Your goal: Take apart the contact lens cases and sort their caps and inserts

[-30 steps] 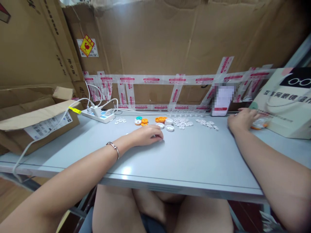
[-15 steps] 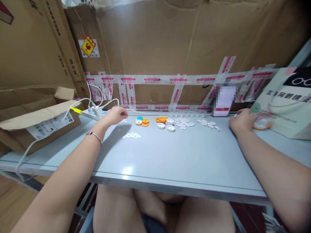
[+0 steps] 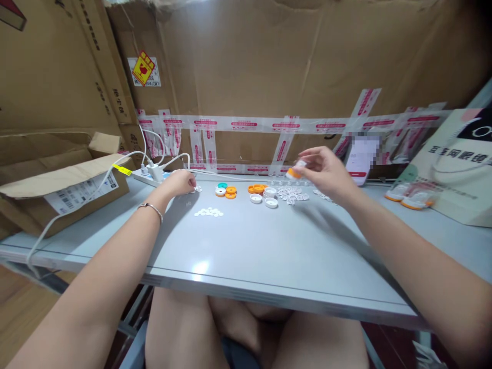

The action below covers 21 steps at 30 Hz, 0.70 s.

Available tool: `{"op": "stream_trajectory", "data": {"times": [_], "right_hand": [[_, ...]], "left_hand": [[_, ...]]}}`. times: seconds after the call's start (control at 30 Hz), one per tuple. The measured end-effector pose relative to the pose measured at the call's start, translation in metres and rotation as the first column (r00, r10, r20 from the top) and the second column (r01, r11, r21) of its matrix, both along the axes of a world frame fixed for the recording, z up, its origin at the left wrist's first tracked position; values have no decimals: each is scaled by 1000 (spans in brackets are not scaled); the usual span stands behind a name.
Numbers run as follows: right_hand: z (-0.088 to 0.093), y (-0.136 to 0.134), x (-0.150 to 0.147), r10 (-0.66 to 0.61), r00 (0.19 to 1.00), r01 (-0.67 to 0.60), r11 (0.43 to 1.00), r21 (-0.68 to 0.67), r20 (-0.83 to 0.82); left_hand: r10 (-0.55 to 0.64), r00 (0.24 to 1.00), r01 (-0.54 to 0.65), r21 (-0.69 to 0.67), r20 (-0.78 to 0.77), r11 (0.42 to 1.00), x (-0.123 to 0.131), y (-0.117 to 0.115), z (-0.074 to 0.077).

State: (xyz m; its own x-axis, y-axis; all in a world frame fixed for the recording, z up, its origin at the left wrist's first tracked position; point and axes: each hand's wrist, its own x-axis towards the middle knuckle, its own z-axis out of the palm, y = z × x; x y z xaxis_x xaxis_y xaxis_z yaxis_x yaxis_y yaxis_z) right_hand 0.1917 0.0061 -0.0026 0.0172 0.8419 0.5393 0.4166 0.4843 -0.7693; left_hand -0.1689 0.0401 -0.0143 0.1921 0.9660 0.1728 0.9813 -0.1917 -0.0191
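My left hand [image 3: 180, 182] is at the back left of the table, fingertips pressed together beside a few small white pieces [image 3: 198, 189]; what they pinch, if anything, is hidden. Raised over the back of the table, my right hand [image 3: 322, 164] grips a small clear-and-white piece with an orange base [image 3: 294, 172] between thumb and fingers. Below it lie a heap of white openwork pieces [image 3: 291, 195], white round caps [image 3: 271, 203] and orange round caps [image 3: 257, 189]. Orange, white and green round caps [image 3: 230, 191] form another group. Small white discs [image 3: 208, 212] lie in front of it.
Clear-and-white pieces with orange bases [image 3: 415, 199] stand at the right, by a printed paper bag [image 3: 457, 169]. A phone [image 3: 361, 159] leans against the large cardboard box [image 3: 238, 66]. A power strip [image 3: 148, 176] with white cables and an opened carton [image 3: 77, 189] are at the left.
My right hand has moved left from the right side to above the white openwork pieces, bringing a piece with an orange base. My left hand has shifted slightly left.
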Motion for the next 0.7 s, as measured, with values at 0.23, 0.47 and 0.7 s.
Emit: {"op": "stream_trajectory", "data": {"times": [0.23,0.47,0.7], "right_hand": [[-14,-40,-50,439,895,-413,882,-227,76],[-33,-35,-61,390,910,-342,898,-275,141],[-47,-29,-65,321,933,-282,933,-225,161]], "left_hand": [[23,999,-23,2,-28,1000,4,-4,2],[-361,914,348,101,184,932,57,-40,15],[-506,802,540,-23,317,842,113,-66,-10]]}}
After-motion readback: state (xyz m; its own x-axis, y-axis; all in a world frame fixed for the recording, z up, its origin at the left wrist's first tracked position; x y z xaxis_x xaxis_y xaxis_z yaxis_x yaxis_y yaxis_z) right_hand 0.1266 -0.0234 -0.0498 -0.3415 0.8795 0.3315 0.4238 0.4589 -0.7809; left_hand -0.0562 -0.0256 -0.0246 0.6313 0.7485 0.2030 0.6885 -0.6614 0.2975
